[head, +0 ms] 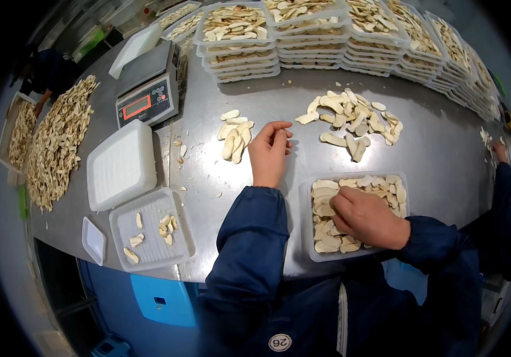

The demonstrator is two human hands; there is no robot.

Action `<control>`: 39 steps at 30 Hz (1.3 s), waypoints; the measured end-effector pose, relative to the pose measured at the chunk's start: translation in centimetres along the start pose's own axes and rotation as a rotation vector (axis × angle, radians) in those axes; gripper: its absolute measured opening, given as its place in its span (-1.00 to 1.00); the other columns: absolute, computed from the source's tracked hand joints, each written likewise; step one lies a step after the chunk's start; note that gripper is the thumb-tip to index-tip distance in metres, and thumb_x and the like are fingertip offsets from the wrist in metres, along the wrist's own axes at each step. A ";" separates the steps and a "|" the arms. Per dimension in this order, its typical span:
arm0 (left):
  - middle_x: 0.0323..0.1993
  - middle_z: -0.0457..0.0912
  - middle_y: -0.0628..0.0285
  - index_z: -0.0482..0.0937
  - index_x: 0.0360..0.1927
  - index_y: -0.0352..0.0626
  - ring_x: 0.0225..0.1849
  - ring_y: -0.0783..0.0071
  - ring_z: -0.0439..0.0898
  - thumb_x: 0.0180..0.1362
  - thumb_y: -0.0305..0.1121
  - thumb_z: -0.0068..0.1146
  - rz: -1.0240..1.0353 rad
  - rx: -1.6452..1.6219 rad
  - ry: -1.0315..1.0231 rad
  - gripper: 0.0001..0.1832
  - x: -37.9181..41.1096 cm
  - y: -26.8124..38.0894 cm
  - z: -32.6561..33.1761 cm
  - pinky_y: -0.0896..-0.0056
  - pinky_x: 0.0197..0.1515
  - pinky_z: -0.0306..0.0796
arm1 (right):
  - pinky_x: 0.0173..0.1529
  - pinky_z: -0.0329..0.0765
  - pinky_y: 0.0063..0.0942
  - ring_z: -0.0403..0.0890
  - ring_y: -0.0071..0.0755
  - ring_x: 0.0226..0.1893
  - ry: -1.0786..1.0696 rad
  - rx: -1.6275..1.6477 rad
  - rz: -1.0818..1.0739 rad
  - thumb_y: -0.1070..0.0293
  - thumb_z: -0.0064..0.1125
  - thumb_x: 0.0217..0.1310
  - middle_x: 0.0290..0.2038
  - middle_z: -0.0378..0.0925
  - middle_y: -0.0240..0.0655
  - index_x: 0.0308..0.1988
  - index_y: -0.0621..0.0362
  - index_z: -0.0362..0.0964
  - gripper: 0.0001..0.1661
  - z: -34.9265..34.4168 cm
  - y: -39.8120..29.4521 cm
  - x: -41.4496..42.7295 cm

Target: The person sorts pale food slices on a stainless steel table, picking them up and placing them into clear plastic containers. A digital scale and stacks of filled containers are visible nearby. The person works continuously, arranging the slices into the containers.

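Observation:
My right hand (364,216) is over a clear plastic tray (305,223) lined with pale dried slices, perhaps mushroom. Its fingers are bent down onto the slices at the tray's left part; whether they pinch one is hidden. My left hand (273,149) rests above the metal table, fingers curled, with no slice visible in it. Just left of it, and close to its edge, lies a small pile of slices (236,138). A larger loose pile (356,114) lies beyond the tray, to the right of my left hand.
Stacked filled trays (237,40) line the far side. At left are a digital scale (146,100), stacked empty trays (119,167), a tray with a few pieces (150,254), a small white lid or tray (93,241) and a big heap (59,147). People work at both far edges.

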State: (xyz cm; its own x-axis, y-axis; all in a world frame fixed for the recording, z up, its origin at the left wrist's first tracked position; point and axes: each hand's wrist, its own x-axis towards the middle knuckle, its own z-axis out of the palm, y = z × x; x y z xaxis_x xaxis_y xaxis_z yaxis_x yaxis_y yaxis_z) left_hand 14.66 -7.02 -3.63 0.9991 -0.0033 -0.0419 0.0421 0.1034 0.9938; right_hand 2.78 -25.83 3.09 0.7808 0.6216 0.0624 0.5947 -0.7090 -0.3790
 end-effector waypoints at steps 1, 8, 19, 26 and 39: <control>-0.40 0.56 0.40 0.62 -0.16 -0.18 -0.46 0.71 0.47 0.26 -0.44 -0.07 0.002 0.000 0.002 -0.78 0.0 0.1 -0.1 0.67 -0.43 0.35 | -0.37 0.50 -0.29 0.49 -0.12 -0.42 0.014 -0.012 -0.010 0.44 0.11 0.06 -0.41 0.33 -0.17 -0.37 0.26 0.29 -0.83 0.4 0.0 -0.1; -0.41 0.58 0.34 0.62 -0.17 -0.21 -0.44 0.66 0.51 0.26 -0.44 -0.08 0.000 0.008 0.017 -0.78 -0.3 0.4 -0.4 0.62 -0.40 0.40 | -0.41 0.48 -0.38 0.48 -0.22 -0.42 0.036 -0.085 -0.080 0.48 0.07 -0.02 -0.43 0.29 -0.20 -0.37 0.26 0.26 -0.83 1.6 -0.1 -0.2; -0.42 0.57 0.38 0.63 -0.17 -0.19 -0.46 0.69 0.49 0.25 -0.43 -0.07 0.006 0.007 0.017 -0.78 -0.1 0.1 -0.4 0.65 -0.42 0.38 | -0.37 0.50 -0.22 0.58 -0.10 -0.42 0.248 -0.114 0.319 0.33 0.16 0.11 -0.41 0.51 -0.21 -0.33 0.18 0.49 -0.84 -1.4 4.6 0.9; -0.42 0.59 0.35 0.63 -0.17 -0.19 -0.46 0.66 0.53 0.26 -0.43 -0.07 0.007 0.015 0.020 -0.78 0.0 0.0 -0.3 0.64 -0.41 0.40 | -0.39 0.49 -0.22 0.57 -0.02 -0.51 0.096 -0.100 0.650 0.08 0.25 0.02 -0.56 0.54 -0.11 -0.52 0.26 0.51 -0.59 -1.6 9.5 2.3; -0.42 0.58 0.35 0.63 -0.17 -0.19 -0.46 0.66 0.52 0.24 -0.45 -0.08 0.008 0.007 0.019 -0.77 -0.1 0.2 -0.4 0.64 -0.41 0.39 | -0.29 0.47 -0.22 0.52 0.01 -0.38 0.274 -0.089 0.415 0.41 0.15 0.00 -0.39 0.45 -0.12 -0.31 0.24 0.35 -0.79 -2.0 8.2 0.4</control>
State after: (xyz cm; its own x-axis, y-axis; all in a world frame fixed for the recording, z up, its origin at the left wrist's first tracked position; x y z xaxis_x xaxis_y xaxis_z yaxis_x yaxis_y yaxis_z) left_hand 14.56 -6.63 -3.42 0.9992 0.0161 -0.0359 0.0342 0.0968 0.9947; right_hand 8.41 -32.07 1.84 0.9692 0.1797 0.1684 0.2286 -0.9109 -0.3436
